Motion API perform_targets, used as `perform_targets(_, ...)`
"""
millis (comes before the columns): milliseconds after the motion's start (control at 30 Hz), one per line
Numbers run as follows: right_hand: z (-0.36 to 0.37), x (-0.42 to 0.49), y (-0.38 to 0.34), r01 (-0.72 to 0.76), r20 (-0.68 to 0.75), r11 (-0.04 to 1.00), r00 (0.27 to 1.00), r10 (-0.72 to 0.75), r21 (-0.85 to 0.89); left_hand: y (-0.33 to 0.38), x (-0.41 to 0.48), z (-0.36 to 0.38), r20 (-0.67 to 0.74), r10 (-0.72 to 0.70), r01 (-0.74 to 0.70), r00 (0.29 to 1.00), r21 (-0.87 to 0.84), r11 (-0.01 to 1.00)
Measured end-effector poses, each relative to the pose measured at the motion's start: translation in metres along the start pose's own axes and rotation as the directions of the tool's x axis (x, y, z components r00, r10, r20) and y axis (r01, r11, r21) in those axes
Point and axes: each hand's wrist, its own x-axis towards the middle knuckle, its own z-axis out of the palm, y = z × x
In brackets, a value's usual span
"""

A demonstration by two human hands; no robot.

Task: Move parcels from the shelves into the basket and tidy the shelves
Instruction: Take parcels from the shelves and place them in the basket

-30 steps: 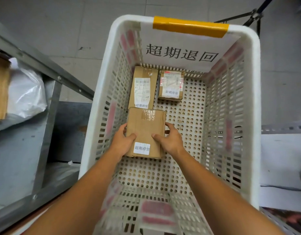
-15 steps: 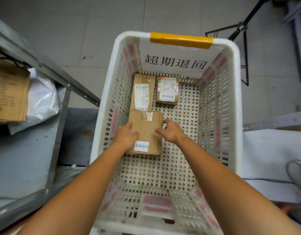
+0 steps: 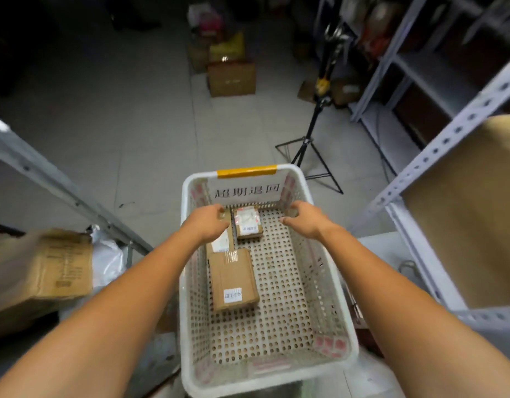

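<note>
Carton [image 3: 44, 268]: on the left shelf [image 3: 61, 188], well apart from the basket; plain stiff cardboard, blurred here; probably the heaviest piece in reach, so both hands on opposite sides, low down
Plastic bag parcel [image 3: 107, 259]: just beside the carton on the same shelf; soft and likely slippery; better scooped from beneath than pinched
Left hand [image 3: 208, 222]: above the basket's far left corner; fingers loosely curled, nothing in its grip
Long parcel [image 3: 220, 242]: flat on the basket floor, partly hidden under the left hand
Near parcel [image 3: 233, 278]: flat, its far end against the long parcel; taped cardboard with a white label; looks rigid and light; its long edges give the surest hold
Small parcel [image 3: 246, 222]: against the far wall, beside the long parcel; glossy tape on top could be slick
Basket [image 3: 182, 326]: white perforated plastic, yellow tape on the far rim; much bare floor on its right half
Right hand [image 3: 302, 219]: over the far right corner; fingers loosely curled, empty as far as the blur allows
Tripod [image 3: 311, 150]: standing just beyond the basket; a snag risk when turning
Right shelf [image 3: 449, 136]: white perforated steel; a brown blurred slab on it, kind unclear
Floor [image 3: 133, 124]: grey tile, dim; boxes [image 3: 232, 79] piled at the far end
</note>
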Motion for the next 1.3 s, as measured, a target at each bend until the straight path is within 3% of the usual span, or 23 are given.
perform_targets(300,-0.097,-0.134,0.002,0.005,-0.237,1.000,0.971,-0.009,-0.018,0.104,-0.082,-0.072,-0.040,0.272,-0.253,0.961,0.260,0.932)
perform_targets(633,-0.161,-0.325,0.076,-0.040,-0.463,0.999,0.886,0.029,-0.014,0.252,-0.208,-0.064,-0.064,0.552,-0.511,0.831,0.302,0.805)
perform_targets(767,-0.173,-0.406,0.129,-0.094,-0.537,0.993,0.835,0.115,0.067,0.318,-0.256,-0.035,-0.040,0.696,-0.642,0.717,0.349,0.682)
perform_targets(867,-0.174,-0.463,0.176,-0.197,-0.579,0.975,0.785,0.222,0.108,0.369,-0.294,-0.004,0.064,0.743,-0.711,0.666,0.357,0.606)
perform_targets(967,-0.173,-0.522,0.227,-0.312,-0.615,0.933,0.705,0.355,0.180,0.418,-0.334,0.030,0.127,0.782,-0.765,0.610,0.354,0.538)
perform_targets(1300,-0.144,-0.688,0.339,-0.543,-0.611,0.717,0.407,0.680,0.437,0.558,-0.434,0.146,0.358,0.895,-0.952,0.266,0.246,0.185)
